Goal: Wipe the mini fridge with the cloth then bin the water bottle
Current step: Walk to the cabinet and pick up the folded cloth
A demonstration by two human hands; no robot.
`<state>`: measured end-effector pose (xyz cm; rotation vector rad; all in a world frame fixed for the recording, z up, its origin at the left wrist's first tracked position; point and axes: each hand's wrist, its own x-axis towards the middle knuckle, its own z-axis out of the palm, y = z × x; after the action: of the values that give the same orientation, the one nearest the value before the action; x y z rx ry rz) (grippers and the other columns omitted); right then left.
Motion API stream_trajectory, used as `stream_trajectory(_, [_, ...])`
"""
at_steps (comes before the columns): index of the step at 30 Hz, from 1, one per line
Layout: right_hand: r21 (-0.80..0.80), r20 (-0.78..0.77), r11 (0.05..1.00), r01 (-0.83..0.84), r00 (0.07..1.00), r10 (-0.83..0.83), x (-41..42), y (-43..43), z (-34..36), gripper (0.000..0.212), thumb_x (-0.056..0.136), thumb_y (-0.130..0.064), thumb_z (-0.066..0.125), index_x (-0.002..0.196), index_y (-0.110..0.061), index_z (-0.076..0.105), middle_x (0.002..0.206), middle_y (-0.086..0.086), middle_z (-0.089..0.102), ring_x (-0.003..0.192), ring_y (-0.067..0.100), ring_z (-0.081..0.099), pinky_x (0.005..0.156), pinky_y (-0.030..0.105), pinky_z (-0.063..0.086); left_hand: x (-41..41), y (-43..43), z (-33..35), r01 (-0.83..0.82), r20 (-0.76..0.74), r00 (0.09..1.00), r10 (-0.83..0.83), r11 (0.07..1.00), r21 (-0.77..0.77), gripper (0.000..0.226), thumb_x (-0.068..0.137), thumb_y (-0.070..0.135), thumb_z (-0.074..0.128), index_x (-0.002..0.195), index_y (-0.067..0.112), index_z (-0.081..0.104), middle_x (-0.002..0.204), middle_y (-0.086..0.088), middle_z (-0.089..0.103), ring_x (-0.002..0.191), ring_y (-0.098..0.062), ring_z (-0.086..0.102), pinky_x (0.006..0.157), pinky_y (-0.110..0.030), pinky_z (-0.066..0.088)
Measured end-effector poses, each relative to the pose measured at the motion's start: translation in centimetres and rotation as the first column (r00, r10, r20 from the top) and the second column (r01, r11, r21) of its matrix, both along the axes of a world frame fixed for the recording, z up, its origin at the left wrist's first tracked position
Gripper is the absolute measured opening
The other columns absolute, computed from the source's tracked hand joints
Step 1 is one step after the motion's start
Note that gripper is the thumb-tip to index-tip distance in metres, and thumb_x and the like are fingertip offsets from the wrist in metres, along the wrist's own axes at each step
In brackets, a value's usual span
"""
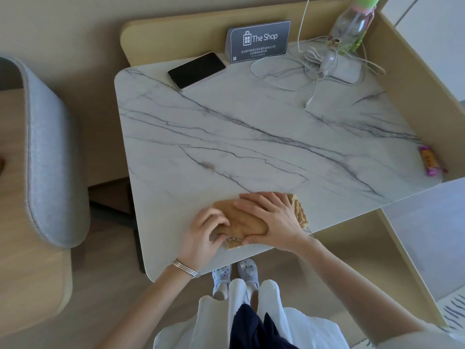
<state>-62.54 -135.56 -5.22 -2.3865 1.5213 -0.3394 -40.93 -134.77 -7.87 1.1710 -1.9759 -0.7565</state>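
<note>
Cloth (226, 207) is lying folded at the near edge of the marble worktop (251, 137), roughly mid-width, with one frayed end poking out to the right.

Right hand (273, 219) is pressing flat on top of the cloth. Its grip is spread, fingers straight and pointing left, thumb running along the cloth's near edge.

Left hand (207, 230) is working the cloth's left end. Its grip is curled, fingertips pinching the fabric edge. Thin bangles (186, 268) are sitting on that wrist.

Water bottle (352, 26) is standing at the far right corner of the worktop against the wooden side panel, well apart from both hands. It has a clear body, a green cap and a pink strap; the top is cut off by the frame edge.

Other stuff:
- A dark phone (196, 70) is lying face up at the far left, just beside a grey "The Shop" sign (259, 41).
- White cables (276, 79) are looping between the sign and the bottle, tangled around a white charger block (344, 69).
- A snack wrapper (430, 159) is lying at the right edge.
- A grey upholstered chair (47, 147) is standing left of the worktop.
- The person is standing at the near edge, with pale shoes (249, 269) showing below it.
</note>
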Motion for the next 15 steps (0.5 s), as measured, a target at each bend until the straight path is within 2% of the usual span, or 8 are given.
stream_trajectory(3, [-0.074, 0.017, 0.997, 0.033, 0.999, -0.032, 0.5, 0.5, -0.3, 0.075, 0.066, -0.082, 0.048, 0.13, -0.043, 0.047, 0.129, -0.013, 0.052, 0.104, 0.017, 0.051, 0.089, 0.034, 0.033, -0.3, 0.8, -0.6, -0.049, 0.038, 0.998, 0.052, 0.995, -0.092, 0.011, 0.078, 0.013, 0.065, 0.088, 0.017, 0.068, 0.1, 0.012, 0.06, 0.088, -0.011, 0.058, 0.083, -0.016, 0.045])
stream_trajectory(6, [-0.165, 0.125, 0.976, 0.139, 0.985, -0.12, 1.5, 1.2, -0.9, 0.059, 0.07, -0.076, 0.054, 0.116, -0.039, 0.058, 0.109, -0.009, 0.061, 0.087, 0.018, 0.055, 0.077, 0.033, 0.038, -0.7, 1.5, -0.9, -0.073, 0.05, 0.996, 0.076, 0.996, -0.059, 0.014, 0.08, 0.016, 0.063, 0.086, 0.011, 0.075, 0.099, 0.005, 0.07, 0.094, -0.008, 0.062, 0.089, -0.012, 0.045])
stream_trajectory(9, [-0.227, 0.231, 0.954, 0.195, 0.963, -0.142, 1.8, 1.2, -0.9, 0.042, 0.072, -0.062, 0.066, 0.104, -0.034, 0.064, 0.093, -0.005, 0.063, 0.075, 0.017, 0.056, 0.068, 0.033, 0.04, -0.2, 0.3, -0.1, 0.025, 0.093, 0.995, -0.02, 0.998, -0.051, 0.017, 0.081, 0.023, 0.064, 0.088, 0.013, 0.076, 0.099, 0.005, 0.072, 0.095, -0.008, 0.062, 0.085, -0.022, 0.049])
stream_trajectory(12, [-0.218, 0.28, 0.943, 0.251, 0.942, -0.186, 0.8, 1.8, -0.1, 0.036, 0.07, -0.054, 0.07, 0.097, -0.031, 0.07, 0.086, -0.004, 0.062, 0.072, 0.011, 0.052, 0.063, 0.034, 0.042, 0.3, -0.6, 2.0, 0.094, 0.178, 0.982, -0.064, 0.981, -0.17, 0.018, 0.087, 0.027, 0.064, 0.094, 0.015, 0.076, 0.105, 0.006, 0.071, 0.097, -0.01, 0.063, 0.087, -0.022, 0.049])
stream_trajectory(15, [-0.162, 0.305, 0.928, 0.334, 0.912, -0.275, -2.0, 4.3, 1.0, 0.033, 0.07, -0.055, 0.069, 0.095, -0.033, 0.069, 0.085, -0.007, 0.059, 0.072, 0.006, 0.048, 0.066, 0.033, 0.041, -0.6, -0.2, 4.2, 0.07, 0.328, 0.944, 0.041, 0.945, -0.318, 0.019, 0.089, 0.023, 0.062, 0.102, 0.014, 0.074, 0.112, 0.002, 0.069, 0.103, -0.016, 0.064, 0.089, -0.03, 0.051])
